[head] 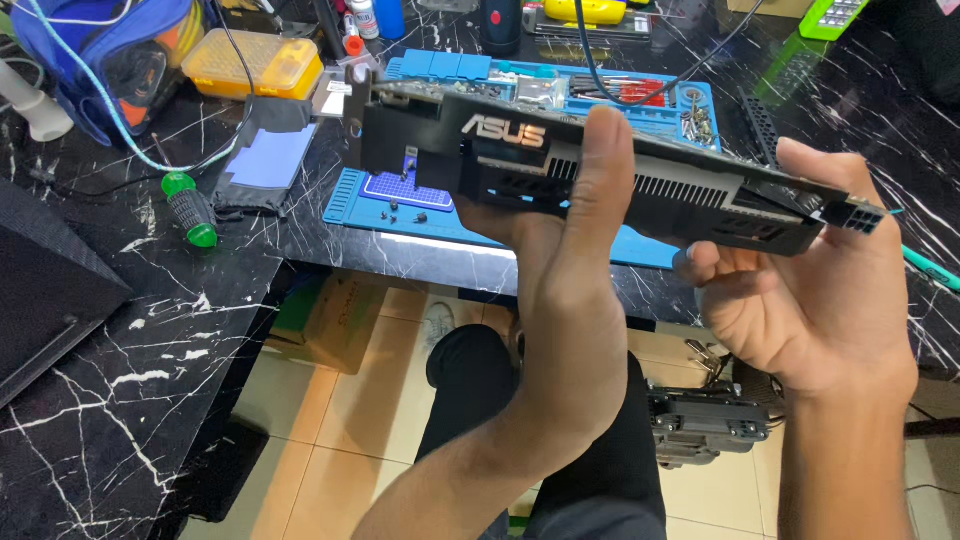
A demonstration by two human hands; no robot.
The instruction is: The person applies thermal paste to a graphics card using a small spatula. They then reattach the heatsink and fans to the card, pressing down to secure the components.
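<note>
The fingers of the left hand (575, 300) are grasping one black graphics card (600, 170) near its middle, thumb up across the near face and the other fingers hidden behind it. The right hand (810, 290) cups the card's right end from below, its fingers curled loosely under the edge and the thumb resting behind the end connector. Two hands, one card.

The card sits in the middle of the frame, held in the air above the front edge of the surface (120, 370). Its long axis runs from upper left to lower right, the metal bracket end toward the upper left and the power socket end toward the right; it is turned on edge, the narrow side facing the camera.

Behind the card lies one blue work mat (420, 215), with a few small dark screws (400, 212) loose on it and one small grid pad. Left of the mat are a grey cloth (265, 160), one green-handled screwdriver (190, 208) and one yellow parts box (258, 62). A blue and orange bag (110, 50) fills the upper left corner. A dark cable (600, 70) loops down behind the card. Below the hands are the person's dark-trousered knee (480, 390) and a tiled floor (350, 400).
</note>
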